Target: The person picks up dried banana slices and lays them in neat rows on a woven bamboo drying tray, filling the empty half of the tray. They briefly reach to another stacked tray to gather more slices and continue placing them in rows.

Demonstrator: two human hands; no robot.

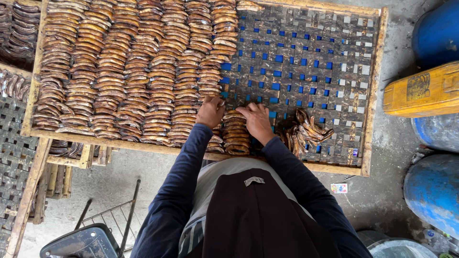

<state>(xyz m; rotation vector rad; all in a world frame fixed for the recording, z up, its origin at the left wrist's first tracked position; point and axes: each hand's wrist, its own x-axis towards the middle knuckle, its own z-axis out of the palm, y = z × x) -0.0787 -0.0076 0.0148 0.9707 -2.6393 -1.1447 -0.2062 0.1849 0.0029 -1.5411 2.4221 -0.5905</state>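
A woven drying tray (311,62) in a wooden frame holds several neat rows of brown dried banana slices (129,67) on its left half. My left hand (209,112) rests fingers-down on the end of a row near the tray's front edge. My right hand (257,120) presses flat on a short stack of slices (235,136) beside it. A loose heap of dried bananas (306,134) lies just right of my right hand. Whether either hand grips a slice is hidden by the fingers.
The tray's right half is bare weave. Blue barrels (432,191) and a yellow container (423,91) stand at the right. More trays with bananas (19,28) are at the left. A dark stool (79,241) and wire rack sit lower left.
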